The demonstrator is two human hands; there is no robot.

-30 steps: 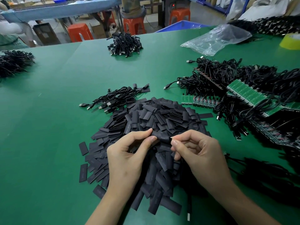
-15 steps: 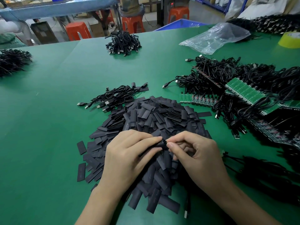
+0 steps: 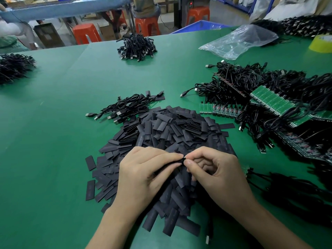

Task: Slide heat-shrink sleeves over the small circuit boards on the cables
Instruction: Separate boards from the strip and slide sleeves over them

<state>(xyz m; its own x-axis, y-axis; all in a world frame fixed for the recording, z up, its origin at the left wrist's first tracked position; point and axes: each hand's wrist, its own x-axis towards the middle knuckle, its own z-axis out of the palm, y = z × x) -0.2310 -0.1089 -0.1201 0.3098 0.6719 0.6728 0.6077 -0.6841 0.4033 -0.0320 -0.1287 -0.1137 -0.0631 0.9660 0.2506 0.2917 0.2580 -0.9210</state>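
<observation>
The left hand (image 3: 143, 175) and right hand (image 3: 213, 169) pinch one black sleeve (image 3: 182, 161) together. A big pile of sleeves (image 3: 172, 130) and many boards (image 3: 271, 100) remain, so I judge most work is left.

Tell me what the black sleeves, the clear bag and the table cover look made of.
Black sleeves: matte, flattened thin plastic tubing, likely. Clear bag: thin glossy plastic film, wrinkled and see-through. Table cover: green mat, smooth with a dull sheen; rubber or vinyl, unclear.

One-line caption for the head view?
Both hands pinch one black sleeve above the heat-shrink pile on the green table.

Left hand (image 3: 143, 175) and right hand (image 3: 217, 175) pinch one sleeve (image 3: 182, 161) over sleeve pile (image 3: 172, 130).
</observation>
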